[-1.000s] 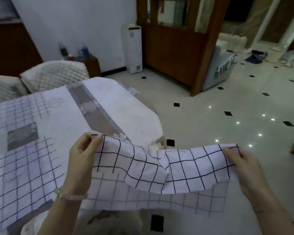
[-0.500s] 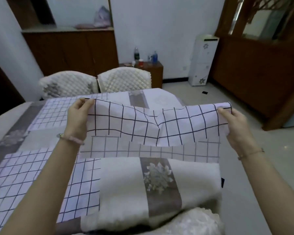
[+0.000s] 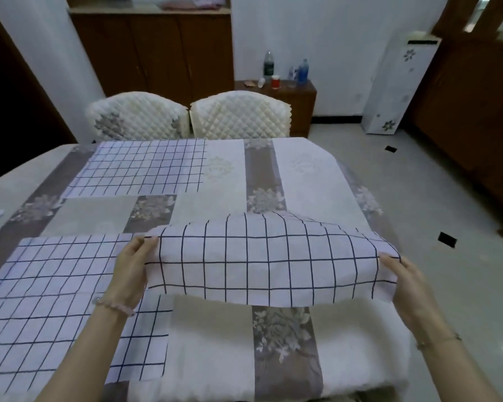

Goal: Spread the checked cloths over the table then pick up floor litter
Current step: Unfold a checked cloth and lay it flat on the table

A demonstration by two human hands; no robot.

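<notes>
1. While draped in floral cover (image 3: 308, 175), table (image 3: 221, 343) bearing two flat cloths.
2. At left front: near cloth (image 3: 55, 300); toward chairs (image 3: 238, 114): far cloth (image 3: 145, 169).
3. Over right front: third cloth (image 3: 267, 262), stretched, near edge lifted.
4. Pinching its left end: left hand (image 3: 129, 274); holding right end: right hand (image 3: 404, 282).

Ahead of you, a cream quilted chair back with a grey flower (image 3: 137, 116) stands just beside a plain cream quilted chair back (image 3: 240, 114). Behind them, a low brown wooden cabinet (image 3: 298, 97) carries a green-labelled clear bottle (image 3: 268, 66), a blue bottle (image 3: 303, 72) and a small red cup (image 3: 276, 81). To its right stands a tall white flower-patterned unit (image 3: 398, 85).
</notes>
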